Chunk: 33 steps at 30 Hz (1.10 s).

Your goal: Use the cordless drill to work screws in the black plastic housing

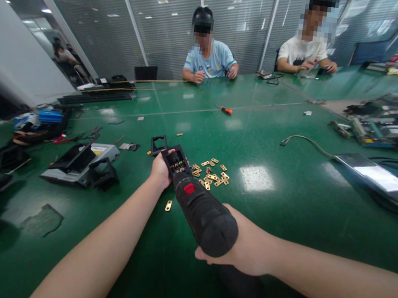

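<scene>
My right hand (244, 249) is closed round the grip of a black electric screwdriver (203, 212) with a red switch; its nose points away from me into a small black plastic part (176, 160). My left hand (160, 169) is closed on that part and steadies it on the green table (285, 217). Small brass pieces show inside the part. A pile of several brass plates (212, 174) lies just right of it. One loose brass plate (168, 205) lies near my left forearm. A second black frame piece (158, 144) sits just behind the held part.
A grey and black device housing (83, 164) lies to the left, and black tools at the far left edge. A flat silver unit with a cable (380, 177) and circuit boards (390, 129) lie right. An orange screwdriver (226, 110) lies farther back. Two people sit across the table.
</scene>
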Each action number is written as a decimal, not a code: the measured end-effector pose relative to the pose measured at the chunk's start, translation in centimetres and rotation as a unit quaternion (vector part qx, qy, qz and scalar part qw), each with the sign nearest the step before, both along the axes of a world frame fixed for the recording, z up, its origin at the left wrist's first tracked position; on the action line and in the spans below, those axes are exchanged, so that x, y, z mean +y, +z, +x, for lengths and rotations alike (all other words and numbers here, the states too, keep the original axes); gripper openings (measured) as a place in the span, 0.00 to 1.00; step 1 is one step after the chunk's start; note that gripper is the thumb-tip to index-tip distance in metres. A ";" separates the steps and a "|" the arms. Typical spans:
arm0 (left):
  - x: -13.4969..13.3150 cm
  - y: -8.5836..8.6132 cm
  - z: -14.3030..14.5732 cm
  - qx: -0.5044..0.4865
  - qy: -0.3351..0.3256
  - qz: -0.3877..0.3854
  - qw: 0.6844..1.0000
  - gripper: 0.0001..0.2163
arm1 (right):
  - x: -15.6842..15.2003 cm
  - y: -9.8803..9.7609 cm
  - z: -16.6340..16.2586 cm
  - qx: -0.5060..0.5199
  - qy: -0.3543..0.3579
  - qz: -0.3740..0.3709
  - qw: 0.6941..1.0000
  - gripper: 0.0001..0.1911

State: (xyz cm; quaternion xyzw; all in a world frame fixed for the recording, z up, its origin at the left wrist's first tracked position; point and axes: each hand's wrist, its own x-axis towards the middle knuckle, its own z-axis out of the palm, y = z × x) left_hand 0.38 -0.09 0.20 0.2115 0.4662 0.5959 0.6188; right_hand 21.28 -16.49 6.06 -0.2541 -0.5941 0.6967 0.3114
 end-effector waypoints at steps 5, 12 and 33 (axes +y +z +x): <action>-0.1 0.1 0.1 0.007 -0.007 -0.002 1.000 0.09 | 0.0 -0.2 0.1 -0.016 0.004 -0.006 1.000 0.13; -0.1 0.0 0.0 -0.004 -0.004 0.001 1.000 0.10 | 0.0 0.1 0.1 -0.027 0.002 -0.008 1.000 0.12; -0.2 0.0 -0.1 -0.021 0.001 -0.003 1.000 0.12 | -0.1 0.0 0.2 0.000 0.000 -0.015 1.000 0.13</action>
